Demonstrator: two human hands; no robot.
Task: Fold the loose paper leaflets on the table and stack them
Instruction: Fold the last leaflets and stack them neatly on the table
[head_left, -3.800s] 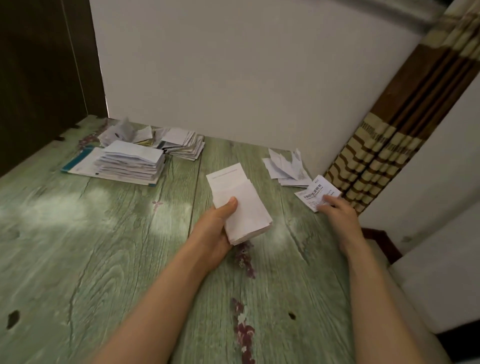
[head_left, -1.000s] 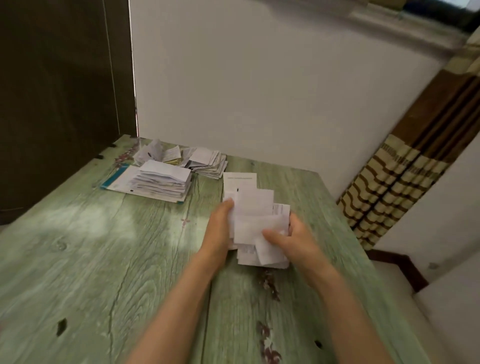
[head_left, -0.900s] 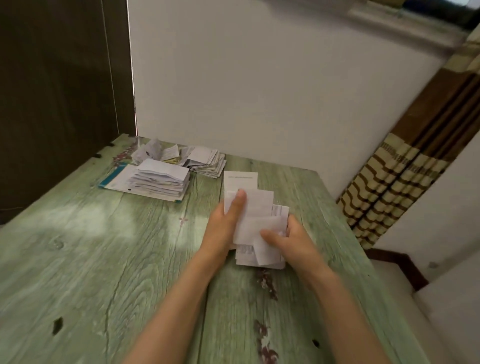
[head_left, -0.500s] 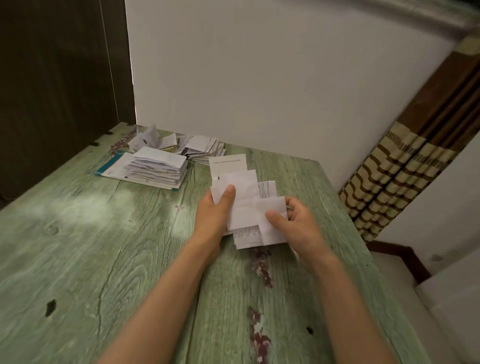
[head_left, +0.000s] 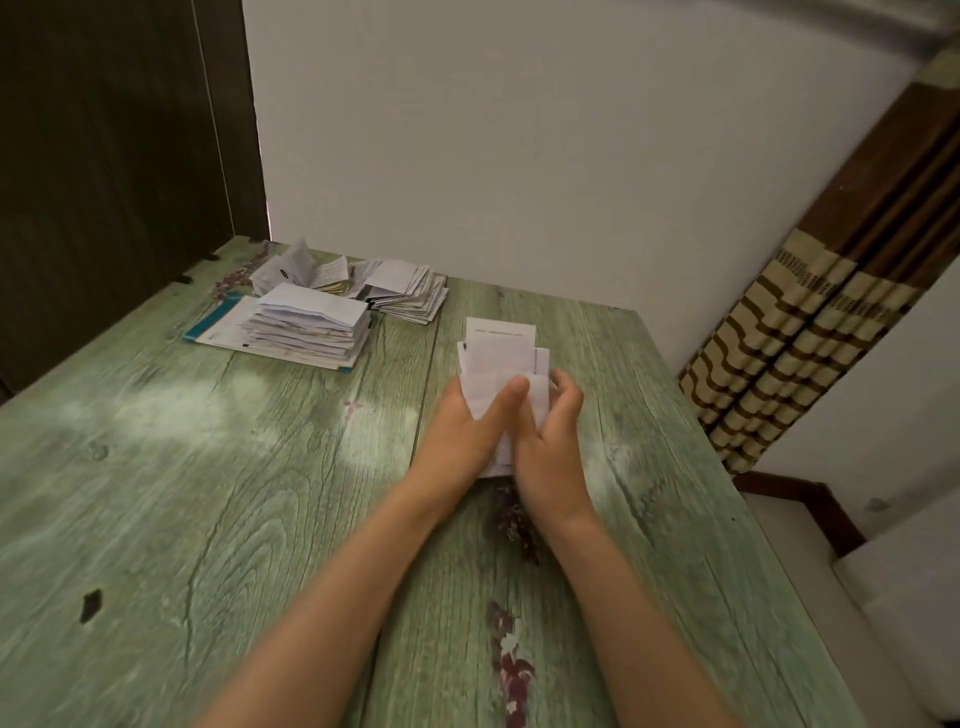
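Bundle: a sheaf of small white folded leaflets, held just above the tabletop at mid-right, between my two hands. Its sheets sit unevenly, with one printed edge standing proud at the far end.
Left hand: it grips the bundle from the left, thumb laid across the top sheet and the other fingers hidden beneath the paper.
Right hand: it closes on the bundle's right side, its fingers curled round the edge. The near half of the paper is hidden behind the palm.
Step in hand: I judge this to be squaring the gathered leaflets into one even block, before they join the others.
Tall stack: folded leaflets piled on a blue-edged booklet at the far left, well apart from my hands.
Far stack: a lower, fanned pile just behind the tall one, near the wall.
Heap: crumpled or half-open sheets at the far left corner, probably not yet folded.
Handling: the paper looks light, thin and limp. Folded sheets should spring open a little and slide over each other.
Where to hold: I would pinch across the long sides, thumb on top and fingers below, close to the creases. Pressure should be gentle so the sheets do not buckle.
Risk: an inner leaflet may slip out of the loose end while I carry the bundle across.
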